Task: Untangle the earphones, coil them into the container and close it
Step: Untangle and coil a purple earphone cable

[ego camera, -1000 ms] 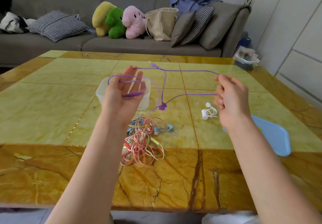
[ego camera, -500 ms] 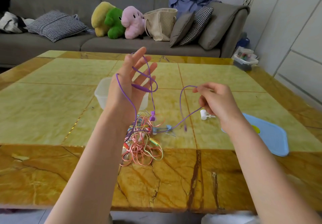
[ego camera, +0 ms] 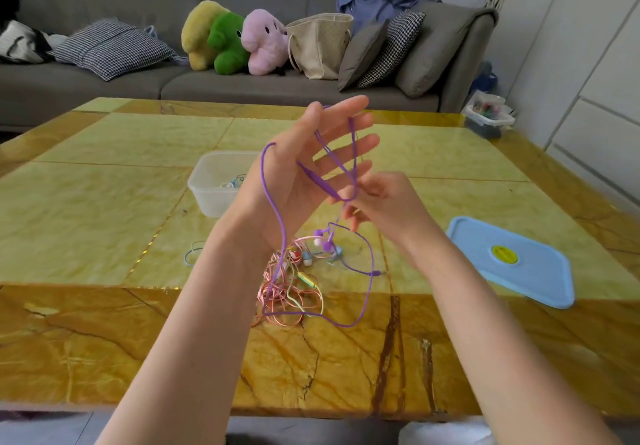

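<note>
The left hand (ego camera: 304, 171), fingers splayed, wears the purple earphones (ego camera: 277, 212); the right hand (ego camera: 384, 202) pinches them at its 3 o'clock. The slack droops onto the tangled pile (ego camera: 294, 282) at 6 o'clock — it could snag there.

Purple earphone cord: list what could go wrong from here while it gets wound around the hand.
1. The purple cord hangs in a long loop that lies across the pink tangle on the table; further winding may drag that tangle along or snag it.
2. The left hand has its fingers spread straight, so the wraps could slide off.
3. The right hand pinches the cord close beside the left fingers; a slip may loosen the coil before it reaches the container.
</note>
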A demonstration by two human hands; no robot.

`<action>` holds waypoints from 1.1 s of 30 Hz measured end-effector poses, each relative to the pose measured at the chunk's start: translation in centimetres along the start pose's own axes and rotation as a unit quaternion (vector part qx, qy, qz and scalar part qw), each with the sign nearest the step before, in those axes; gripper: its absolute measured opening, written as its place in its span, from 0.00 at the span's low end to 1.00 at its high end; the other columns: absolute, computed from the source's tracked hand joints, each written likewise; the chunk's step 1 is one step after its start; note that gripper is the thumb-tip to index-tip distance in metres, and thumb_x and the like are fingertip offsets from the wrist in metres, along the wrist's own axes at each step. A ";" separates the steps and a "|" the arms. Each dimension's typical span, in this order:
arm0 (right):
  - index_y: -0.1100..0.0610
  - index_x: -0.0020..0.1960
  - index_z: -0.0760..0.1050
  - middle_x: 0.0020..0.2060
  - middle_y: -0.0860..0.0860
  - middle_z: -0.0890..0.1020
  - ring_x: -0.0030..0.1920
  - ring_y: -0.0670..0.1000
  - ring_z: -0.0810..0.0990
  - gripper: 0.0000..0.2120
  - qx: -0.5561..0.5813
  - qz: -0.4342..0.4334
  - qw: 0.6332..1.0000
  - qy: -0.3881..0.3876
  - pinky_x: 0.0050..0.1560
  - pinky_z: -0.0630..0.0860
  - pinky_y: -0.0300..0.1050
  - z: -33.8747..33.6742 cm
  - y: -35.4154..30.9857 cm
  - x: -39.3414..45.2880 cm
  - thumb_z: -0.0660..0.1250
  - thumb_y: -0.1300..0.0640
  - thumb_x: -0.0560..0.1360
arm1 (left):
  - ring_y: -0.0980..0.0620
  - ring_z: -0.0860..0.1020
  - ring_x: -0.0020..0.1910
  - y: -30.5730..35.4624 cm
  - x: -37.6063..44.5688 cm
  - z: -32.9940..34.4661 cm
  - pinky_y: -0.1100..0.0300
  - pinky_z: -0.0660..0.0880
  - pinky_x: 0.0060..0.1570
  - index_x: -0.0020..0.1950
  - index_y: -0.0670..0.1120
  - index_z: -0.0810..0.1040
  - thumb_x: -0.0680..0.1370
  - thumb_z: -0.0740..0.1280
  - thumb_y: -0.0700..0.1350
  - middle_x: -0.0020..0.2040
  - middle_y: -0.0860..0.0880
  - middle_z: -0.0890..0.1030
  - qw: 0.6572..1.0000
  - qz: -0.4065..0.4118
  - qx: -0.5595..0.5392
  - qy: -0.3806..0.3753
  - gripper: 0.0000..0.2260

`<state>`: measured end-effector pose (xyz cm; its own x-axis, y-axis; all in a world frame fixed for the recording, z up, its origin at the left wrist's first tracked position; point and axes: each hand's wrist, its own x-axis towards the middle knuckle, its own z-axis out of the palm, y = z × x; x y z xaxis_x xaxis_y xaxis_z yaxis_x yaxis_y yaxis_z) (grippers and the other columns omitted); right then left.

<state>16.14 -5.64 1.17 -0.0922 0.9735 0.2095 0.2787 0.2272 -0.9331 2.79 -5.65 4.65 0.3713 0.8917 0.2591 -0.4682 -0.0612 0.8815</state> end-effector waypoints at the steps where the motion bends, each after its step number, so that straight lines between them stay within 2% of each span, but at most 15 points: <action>1: 0.57 0.36 0.77 0.29 0.52 0.81 0.26 0.47 0.75 0.12 0.059 0.009 0.998 0.030 0.29 0.74 0.38 -0.1 0.0 0.1 0.63 0.68 0.75 | 0.55 0.81 0.45 0.1 -0.1 0.0 0.53 0.75 0.56 0.53 0.47 0.80 0.79 0.53 0.51 0.47 0.52 0.83 1.000 -0.002 0.002 -0.016 0.17; 4: 0.61 0.39 0.78 0.28 0.50 0.81 0.27 0.45 0.78 0.10 0.155 0.017 0.983 0.099 0.33 0.76 0.34 -1.3 0.1 0.4 0.62 0.71 0.75 | 0.55 0.79 0.40 0.2 -0.2 -0.3 0.56 0.76 0.55 0.48 0.46 0.84 0.78 0.55 0.50 0.44 0.50 0.82 0.999 -0.003 0.008 -0.035 0.19; 7: 0.64 0.42 0.78 0.31 0.51 0.82 0.32 0.45 0.81 0.07 0.203 -0.001 0.970 0.133 0.40 0.77 0.33 -2.7 0.4 0.8 0.64 0.71 0.74 | 0.56 0.80 0.49 0.4 -0.2 -0.9 0.58 0.75 0.57 0.40 0.48 0.85 0.77 0.56 0.51 0.49 0.52 0.83 0.999 -0.015 0.040 -0.021 0.18; 9: 0.63 0.42 0.77 0.31 0.50 0.83 0.36 0.45 0.82 0.08 0.281 -0.014 0.947 0.152 0.42 0.76 0.33 -3.7 0.2 0.8 0.62 0.72 0.74 | 0.58 0.78 0.55 0.5 -0.4 -1.6 0.62 0.74 0.56 0.36 0.51 0.84 0.77 0.60 0.51 0.52 0.55 0.83 0.985 -0.020 0.173 0.014 0.16; 11: 0.64 0.43 0.77 0.32 0.51 0.83 0.38 0.46 0.82 0.08 0.327 -0.034 0.930 0.166 0.45 0.76 0.34 -4.4 0.1 0.8 0.61 0.72 0.75 | 0.58 0.77 0.56 -0.1 -0.7 -2.6 0.60 0.72 0.56 0.38 0.52 0.83 0.79 0.61 0.48 0.52 0.54 0.82 0.923 -0.036 0.380 0.047 0.14; 13: 0.63 0.43 0.77 0.34 0.51 0.83 0.40 0.46 0.82 0.09 0.326 -0.060 0.929 0.166 0.47 0.76 0.35 -4.7 0.0 0.7 0.61 0.71 0.75 | 0.50 0.77 0.57 -1.0 -0.8 -3.3 0.58 0.70 0.58 0.46 0.49 0.82 0.80 0.61 0.46 0.55 0.48 0.81 0.846 -0.080 0.527 -0.012 0.10; 14: 0.62 0.42 0.78 0.34 0.51 0.83 0.40 0.47 0.81 0.09 0.306 -0.074 0.934 0.167 0.48 0.76 0.36 -4.7 0.0 0.7 0.61 0.71 0.75 | 0.47 0.78 0.56 -1.4 -0.8 -3.6 0.58 0.71 0.55 0.51 0.50 0.81 0.79 0.63 0.45 0.54 0.46 0.81 0.803 -0.105 0.584 -0.056 0.08; 16: 0.60 0.42 0.79 0.35 0.50 0.82 0.40 0.47 0.80 0.10 0.230 -0.097 0.952 0.176 0.47 0.76 0.38 -4.7 0.0 0.6 0.62 0.71 0.75 | 0.49 0.76 0.55 -2.1 -0.7 -3.6 0.62 0.69 0.50 0.58 0.54 0.78 0.76 0.67 0.48 0.54 0.51 0.78 0.720 -0.163 0.666 -0.107 0.11; 18: 0.58 0.43 0.80 0.34 0.49 0.81 0.36 0.46 0.78 0.10 0.135 -0.105 0.965 0.201 0.42 0.77 0.38 -5.0 0.0 0.6 0.63 0.70 0.74 | 0.53 0.73 0.60 -2.3 -0.5 -3.7 0.64 0.65 0.50 0.63 0.57 0.74 0.75 0.68 0.48 0.55 0.53 0.74 0.690 -0.203 0.686 -0.109 0.17; 20: 0.55 0.43 0.80 0.34 0.49 0.81 0.33 0.46 0.77 0.11 0.043 -0.097 0.969 0.224 0.36 0.76 0.38 -5.3 0.4 0.6 0.64 0.69 0.74 | 0.55 0.72 0.63 -2.2 -0.5 -3.8 0.63 0.68 0.53 0.63 0.57 0.74 0.75 0.68 0.44 0.59 0.53 0.75 0.699 -0.193 0.680 -0.105 0.18; 22: 0.54 0.43 0.78 0.34 0.47 0.81 0.34 0.44 0.79 0.11 -0.025 -0.088 0.967 0.236 0.37 0.76 0.36 -5.3 0.8 0.6 0.65 0.69 0.73 | 0.59 0.73 0.62 -2.0 -0.5 -3.7 0.59 0.72 0.55 0.57 0.58 0.76 0.75 0.65 0.35 0.58 0.56 0.76 0.732 -0.167 0.655 -0.085 0.19; 25: 0.55 0.43 0.77 0.33 0.44 0.80 0.34 0.42 0.80 0.09 -0.111 -0.100 0.965 0.217 0.38 0.77 0.34 -5.1 1.2 0.6 0.68 0.69 0.72 | 0.58 0.76 0.57 -1.7 -0.3 -3.1 0.58 0.76 0.47 0.46 0.55 0.78 0.72 0.56 0.27 0.55 0.53 0.78 0.770 -0.105 0.629 0.002 0.24; 28: 0.58 0.43 0.82 0.32 0.45 0.80 0.30 0.37 0.77 0.06 -0.204 -0.119 0.959 0.155 0.37 0.72 0.26 -4.7 1.3 0.3 0.70 0.67 0.70 | 0.53 0.79 0.49 -1.8 0.6 -1.7 0.62 0.72 0.42 0.43 0.53 0.77 0.76 0.59 0.32 0.49 0.49 0.81 0.855 -0.010 0.511 0.092 0.16; 30: 0.60 0.44 0.83 0.33 0.48 0.81 0.34 0.39 0.75 0.05 -0.256 -0.143 0.950 0.112 0.37 0.68 0.26 -4.0 1.2 0.1 0.70 0.66 0.70 | 0.54 0.79 0.48 -2.4 0.8 0.1 0.63 0.73 0.50 0.49 0.48 0.77 0.78 0.62 0.39 0.49 0.48 0.80 0.905 -0.016 0.421 0.052 0.07; 33: 0.60 0.43 0.84 0.32 0.51 0.81 0.36 0.39 0.72 0.05 -0.281 -0.181 0.937 0.099 0.36 0.66 0.26 -2.7 1.2 -0.2 0.70 0.66 0.69 | 0.57 0.80 0.44 -4.0 0.7 0.8 0.64 0.74 0.53 0.56 0.43 0.76 0.77 0.65 0.41 0.52 0.48 0.80 0.903 -0.034 0.428 0.031 0.09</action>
<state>19.06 -5.44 0.80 -0.1134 0.8034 0.5846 0.7288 0.4672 -0.5006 5.54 -5.15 1.62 0.3170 0.9283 0.1946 0.3550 -0.3064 0.8832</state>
